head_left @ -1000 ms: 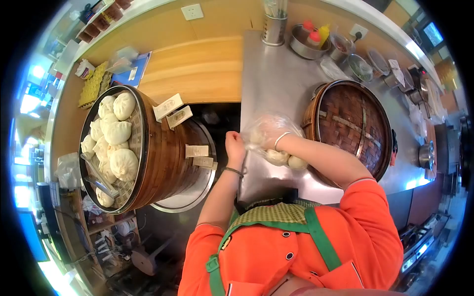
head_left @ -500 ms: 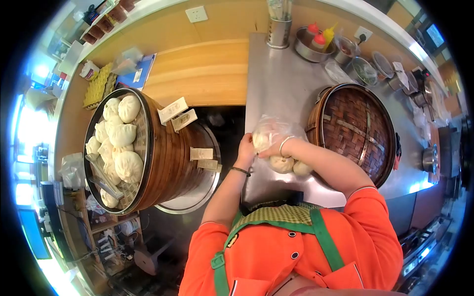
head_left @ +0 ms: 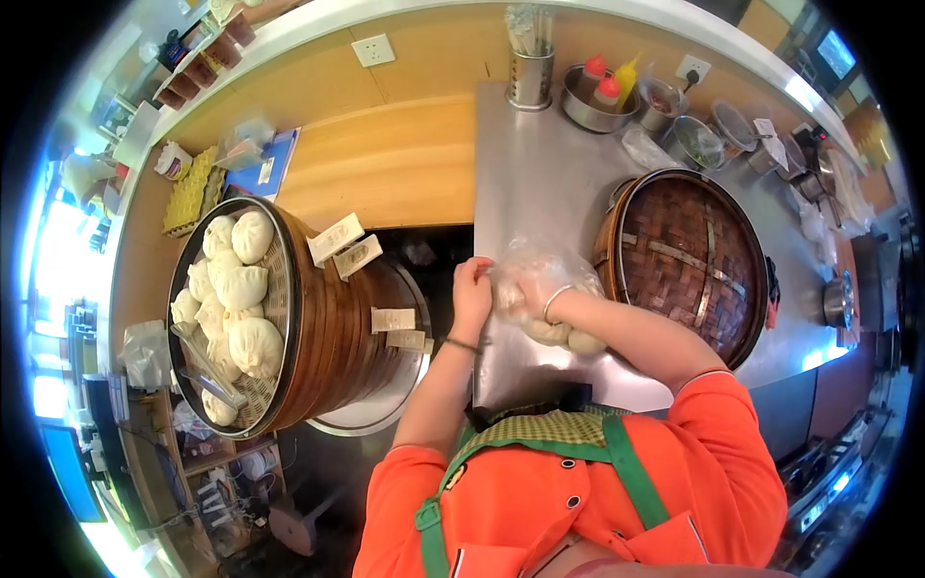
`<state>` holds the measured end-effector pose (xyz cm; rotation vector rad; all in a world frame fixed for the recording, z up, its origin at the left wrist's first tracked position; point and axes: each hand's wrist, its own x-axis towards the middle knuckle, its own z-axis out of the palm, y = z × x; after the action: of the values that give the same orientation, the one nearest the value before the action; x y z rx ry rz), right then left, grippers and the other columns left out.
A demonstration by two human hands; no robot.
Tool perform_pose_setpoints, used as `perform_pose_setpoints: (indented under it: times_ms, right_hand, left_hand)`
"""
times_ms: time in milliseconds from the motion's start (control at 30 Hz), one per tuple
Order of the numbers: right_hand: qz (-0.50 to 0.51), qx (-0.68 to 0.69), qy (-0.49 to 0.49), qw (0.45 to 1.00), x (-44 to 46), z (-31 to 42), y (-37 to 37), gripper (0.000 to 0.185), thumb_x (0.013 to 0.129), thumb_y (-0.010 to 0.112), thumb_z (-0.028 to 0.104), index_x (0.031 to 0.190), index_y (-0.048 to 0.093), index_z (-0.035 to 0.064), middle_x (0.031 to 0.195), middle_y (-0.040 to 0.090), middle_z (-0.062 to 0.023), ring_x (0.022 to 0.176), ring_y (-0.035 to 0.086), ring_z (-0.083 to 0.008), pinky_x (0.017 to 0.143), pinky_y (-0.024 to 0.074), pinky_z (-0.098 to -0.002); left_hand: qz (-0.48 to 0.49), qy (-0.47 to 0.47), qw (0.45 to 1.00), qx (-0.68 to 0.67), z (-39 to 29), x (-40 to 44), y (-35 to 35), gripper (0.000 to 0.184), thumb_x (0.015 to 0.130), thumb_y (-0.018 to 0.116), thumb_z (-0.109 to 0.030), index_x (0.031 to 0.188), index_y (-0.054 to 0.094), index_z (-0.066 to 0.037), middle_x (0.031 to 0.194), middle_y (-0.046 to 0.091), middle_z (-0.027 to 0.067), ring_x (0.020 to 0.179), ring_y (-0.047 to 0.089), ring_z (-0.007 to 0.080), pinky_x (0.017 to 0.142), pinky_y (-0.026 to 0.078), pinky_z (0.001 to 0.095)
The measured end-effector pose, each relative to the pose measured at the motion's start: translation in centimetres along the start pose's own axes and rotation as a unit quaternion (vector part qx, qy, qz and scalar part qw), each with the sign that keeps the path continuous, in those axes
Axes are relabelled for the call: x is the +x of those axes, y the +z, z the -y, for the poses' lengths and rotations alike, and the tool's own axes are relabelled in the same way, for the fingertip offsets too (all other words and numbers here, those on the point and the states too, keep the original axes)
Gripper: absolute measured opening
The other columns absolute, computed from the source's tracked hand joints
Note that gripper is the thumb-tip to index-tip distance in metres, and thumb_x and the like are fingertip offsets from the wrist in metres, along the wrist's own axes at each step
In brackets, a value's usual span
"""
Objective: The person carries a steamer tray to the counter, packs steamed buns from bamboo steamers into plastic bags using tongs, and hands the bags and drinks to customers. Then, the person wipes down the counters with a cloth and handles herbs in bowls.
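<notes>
A clear plastic bag (head_left: 564,260) with pale buns (head_left: 547,332) in or under it lies over the steel counter, left of the round woven lid (head_left: 689,260). My left hand (head_left: 473,289) pinches the bag's left edge with curled fingers. Covered by the clear film, my right hand (head_left: 537,292) is at the bag's middle, above the buns; its fingers are blurred by the plastic. To the left stands a tall bamboo steamer (head_left: 323,328), its open top holding several white buns (head_left: 241,287) and metal tongs (head_left: 207,371).
Small label blocks (head_left: 335,238) stick to the steamer's side. Along the counter's back are a utensil holder (head_left: 530,81), a steel bowl (head_left: 593,114) with squeeze bottles, and several containers (head_left: 694,143). A blue folder (head_left: 265,166) and yellow egg tray (head_left: 191,191) lie behind the steamer.
My left hand has come closer to my right hand since the earliest frame, then drawn slightly away again, still at the bag's edge. The whole view has shifted a little.
</notes>
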<state>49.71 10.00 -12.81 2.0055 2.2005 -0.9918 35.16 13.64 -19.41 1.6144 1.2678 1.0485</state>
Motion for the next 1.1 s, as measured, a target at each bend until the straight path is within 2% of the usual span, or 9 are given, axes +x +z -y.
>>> perform_pose_setpoints:
  times_ms: [100,200,233,367,400,667,733,900,1100]
  right_hand:
    - [-0.084,-0.052,-0.069,0.993,0.9,-0.7,1.1,0.076,0.062,0.068,0.044,0.124,0.042,0.0083,0.125,0.044,-0.0177,0.119,0.037,-0.0343,0.102,0.0218,-0.0465]
    - [-0.029,-0.05,-0.035,0.998,1.1,-0.4,0.3,0.072,0.064,0.067,0.039,0.124,0.043,0.0081,0.125,0.044,-0.0175,0.12,0.037,-0.0345,0.102,0.0225,-0.0452]
    - [-0.022,-0.054,-0.051,0.997,1.0,-0.7,0.0,0.068,0.066,0.066,0.035,0.124,0.042,0.0073,0.124,0.045,-0.018,0.118,0.038,-0.0346,0.101,0.025,-0.0439]
    - [-0.039,0.07,-0.168,0.982,-2.0,-1.6,-0.7,0.057,0.07,0.06,0.024,0.121,0.044,0.0046,0.118,0.05,-0.021,0.111,0.046,-0.0349,0.094,0.0359,-0.0394]
    - [-0.013,0.122,-0.08,0.989,-2.0,-1.9,0.2,0.029,0.075,0.053,0.014,0.101,0.06,0.0024,0.102,0.059,-0.0207,0.098,0.056,-0.0315,0.085,0.0423,-0.0383]
    - [-0.001,0.084,0.097,0.992,-2.4,-1.5,0.9,0.043,0.073,0.059,0.019,0.112,0.051,0.0032,0.109,0.054,-0.0233,0.099,0.053,-0.0355,0.086,0.0404,-0.0408]
    - [-0.028,0.089,0.111,0.989,-1.9,-1.9,1.7,0.044,0.073,0.06,0.018,0.113,0.051,0.0039,0.109,0.054,-0.0232,0.099,0.052,-0.0352,0.087,0.0403,-0.0409]
    - [-0.05,0.08,0.016,0.995,-1.7,-1.7,1.9,0.046,0.075,0.059,0.017,0.118,0.046,0.0051,0.108,0.054,-0.0231,0.099,0.053,-0.0357,0.086,0.0408,-0.0406]
    - [-0.036,0.075,0.091,0.992,-2.9,1.7,-0.7,0.04,0.079,0.049,0.017,0.117,0.046,0.0033,0.104,0.057,-0.0238,0.094,0.056,-0.0359,0.085,0.0414,-0.0405]
  left_hand:
    - [-0.081,0.184,0.979,0.035,-7.3,-2.9,-3.3,0.023,0.067,0.046,0.008,0.087,0.055,0.0,0.082,0.051,0.0131,0.074,0.05,0.028,0.07,0.043,0.0322]
    - [0.242,0.334,0.911,0.016,-11.3,-6.9,-2.1,0.02,0.064,0.049,0.006,0.081,0.054,-0.003,0.088,0.056,0.0137,0.084,0.054,0.0318,0.076,0.044,0.0392]
    - [0.242,0.334,0.911,0.015,-11.1,-6.9,-1.4,0.02,0.064,0.049,0.006,0.081,0.054,-0.003,0.088,0.056,0.0137,0.084,0.054,0.0318,0.076,0.044,0.0392]
    - [0.165,0.253,0.93,0.208,-7.6,-4.1,-0.2,0.032,0.068,0.049,0.002,0.1,0.051,-0.002,0.112,0.049,0.0176,0.105,0.045,0.0357,0.088,0.039,0.0417]
    - [0.158,0.233,0.927,0.248,-5.9,-3.5,-0.2,0.031,0.07,0.049,-0.001,0.101,0.05,-0.001,0.111,0.049,0.0175,0.102,0.046,0.0361,0.087,0.039,0.0421]
    - [0.196,0.26,0.915,0.237,-9.2,-1.0,-1.3,0.028,0.07,0.058,-0.008,0.095,0.051,0.0,0.097,0.055,0.0174,0.091,0.052,0.0348,0.079,0.043,0.0393]
    - [0.204,0.075,0.953,0.212,-8.2,0.4,-1.6,0.02,0.073,0.06,-0.013,0.088,0.054,-0.002,0.083,0.057,0.0135,0.079,0.056,0.0306,0.068,0.045,0.0386]
    - [0.168,0.053,0.975,0.133,-7.2,0.8,-2.5,0.014,0.077,0.06,-0.014,0.083,0.053,-0.003,0.073,0.057,0.0134,0.069,0.056,0.0293,0.061,0.045,0.0362]
    - [0.135,-0.042,0.98,0.143,-4.8,0.3,-3.5,0.017,0.082,0.053,-0.019,0.081,0.054,-0.001,0.078,0.059,0.0171,0.076,0.057,0.0325,0.065,0.045,0.0367]
